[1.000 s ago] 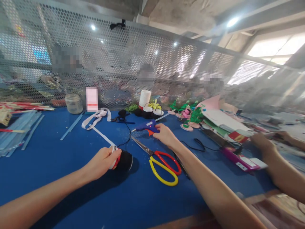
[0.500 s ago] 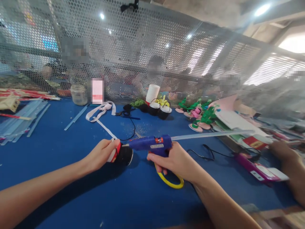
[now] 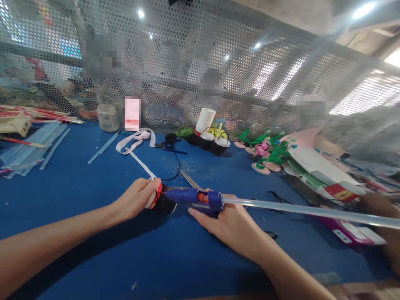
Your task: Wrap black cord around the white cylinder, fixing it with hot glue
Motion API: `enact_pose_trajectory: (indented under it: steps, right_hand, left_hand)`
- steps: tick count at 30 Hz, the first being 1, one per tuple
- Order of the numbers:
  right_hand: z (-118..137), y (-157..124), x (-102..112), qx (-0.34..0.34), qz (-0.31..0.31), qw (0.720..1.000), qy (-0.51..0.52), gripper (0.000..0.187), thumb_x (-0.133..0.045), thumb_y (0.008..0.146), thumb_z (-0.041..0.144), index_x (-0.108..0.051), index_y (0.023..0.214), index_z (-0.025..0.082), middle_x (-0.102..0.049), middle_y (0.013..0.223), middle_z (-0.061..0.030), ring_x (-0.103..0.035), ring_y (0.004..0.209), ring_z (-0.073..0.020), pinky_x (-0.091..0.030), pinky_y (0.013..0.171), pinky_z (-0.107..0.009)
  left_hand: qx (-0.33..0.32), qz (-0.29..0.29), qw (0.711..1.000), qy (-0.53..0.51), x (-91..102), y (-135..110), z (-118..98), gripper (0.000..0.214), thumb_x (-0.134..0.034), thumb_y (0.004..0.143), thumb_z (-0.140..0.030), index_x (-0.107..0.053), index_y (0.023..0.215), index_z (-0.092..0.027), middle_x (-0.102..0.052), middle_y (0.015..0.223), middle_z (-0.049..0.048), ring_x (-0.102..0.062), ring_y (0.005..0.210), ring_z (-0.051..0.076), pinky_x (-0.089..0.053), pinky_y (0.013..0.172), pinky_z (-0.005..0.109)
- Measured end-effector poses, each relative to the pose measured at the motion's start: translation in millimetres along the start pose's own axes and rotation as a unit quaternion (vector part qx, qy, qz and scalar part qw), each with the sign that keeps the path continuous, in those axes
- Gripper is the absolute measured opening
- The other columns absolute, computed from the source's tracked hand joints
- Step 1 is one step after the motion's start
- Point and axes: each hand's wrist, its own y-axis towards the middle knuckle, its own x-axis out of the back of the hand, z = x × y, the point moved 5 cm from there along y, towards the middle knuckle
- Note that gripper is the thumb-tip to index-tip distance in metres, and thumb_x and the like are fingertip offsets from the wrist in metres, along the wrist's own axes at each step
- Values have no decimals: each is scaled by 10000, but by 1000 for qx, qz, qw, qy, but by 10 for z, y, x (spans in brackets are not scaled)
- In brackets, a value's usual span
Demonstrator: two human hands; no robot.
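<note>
My left hand (image 3: 131, 200) is closed around a small paper cup (image 3: 163, 203) tipped on its side, its body partly wrapped in black. Under my left thumb runs the end of a white ribbon (image 3: 143, 165). My right hand (image 3: 233, 223) grips a blue glue gun (image 3: 187, 196), whose nozzle meets the black wrapping beside my left fingers. A long clear glue stick (image 3: 290, 207) sticks out of the gun's back toward the right. Behind the gun shows a scissors blade (image 3: 189, 179); its handle is hidden by the gun and my right hand.
On the blue table (image 3: 78, 258), two black-wrapped cups (image 3: 220, 148) stand near stacked white cups (image 3: 205, 120). Green artificial plants (image 3: 275, 152) are at right. Clear glue sticks (image 3: 34, 146) lie left. A purple power strip (image 3: 346, 233) is beside another person's arm (image 3: 383, 216).
The glue gun has rotated, its stick now slanting down to the right. The yellow scissors handle has gone from sight, while more blade shows. My left hand still holds the cup.
</note>
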Motion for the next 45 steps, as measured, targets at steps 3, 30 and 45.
enact_pose_trajectory:
  steps: [3, 30, 45]
  right_hand:
    - [14, -9, -7, 13, 7, 1000, -5, 152, -499, 723, 301, -590, 727, 179, -609, 663, -3, -551, 596, -132, -432, 563, -231]
    - [73, -45, 6, 17, 3, 999, -38, 142, -492, 732, 243, -493, 606, 178, -525, 562, 17, -442, 503, -97, -366, 502, -200]
    - [64, -39, 11, 13, 19, 999, -30, 119, -505, 715, 231, -516, 608, 178, -549, 561, 8, -495, 511, -113, -398, 502, -208]
  left_hand:
    - [6, 0, 1000, 4, -2, -5, 0, 401, -311, 746, -441, -396, 482, -151, -329, 416, -51, -275, 410, 69, -201, 418, 204]
    - [-7, -2, 999, 36, -2, -1, 17, 430, -291, 761, -449, -389, 467, -151, -344, 408, -42, -294, 409, 72, -215, 418, 207]
    - [-67, 22, 994, 81, -5, -37, -14, 451, -265, 784, -442, -396, 467, -148, -366, 433, -40, -302, 438, 69, -250, 433, 195]
